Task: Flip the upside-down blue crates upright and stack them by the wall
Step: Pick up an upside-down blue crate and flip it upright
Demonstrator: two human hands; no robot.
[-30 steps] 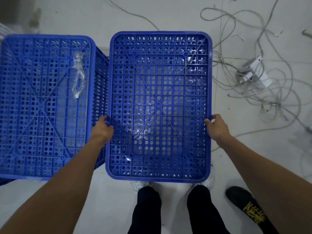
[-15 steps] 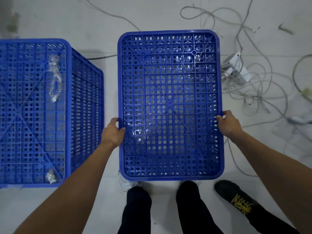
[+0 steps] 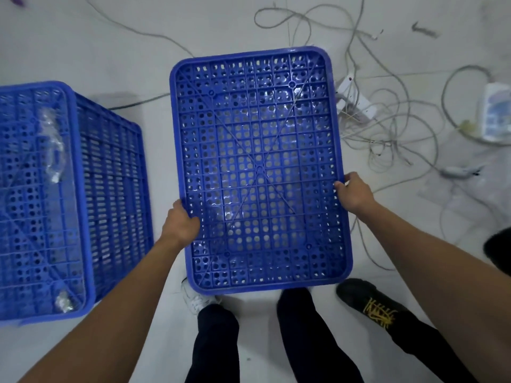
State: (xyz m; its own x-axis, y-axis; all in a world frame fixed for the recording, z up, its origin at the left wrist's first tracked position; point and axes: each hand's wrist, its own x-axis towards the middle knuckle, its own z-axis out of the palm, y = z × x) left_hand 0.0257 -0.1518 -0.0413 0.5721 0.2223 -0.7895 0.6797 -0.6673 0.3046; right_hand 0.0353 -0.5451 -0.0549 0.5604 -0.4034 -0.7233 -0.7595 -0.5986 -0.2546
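Note:
I hold a blue perforated crate point(image 3: 257, 167) upside down in front of me, its ribbed bottom facing up, lifted above the floor. My left hand point(image 3: 181, 223) grips its left long edge and my right hand point(image 3: 355, 192) grips its right long edge. A second blue crate point(image 3: 69, 200), also bottom up, stands on the floor at the left, apart from the held one. Crumpled clear plastic point(image 3: 54, 146) lies on its bottom.
Tangled grey cables point(image 3: 387, 134) and a white power strip point(image 3: 355, 99) cover the floor to the right. A white device point(image 3: 496, 114) lies at the far right. Another person's black shoe point(image 3: 370, 302) stands by my right leg. The floor is pale.
The held crate has moved away from the left crate, opening a gap of floor between them. It has tilted slightly counter-clockwise. Both hands keep their grip.

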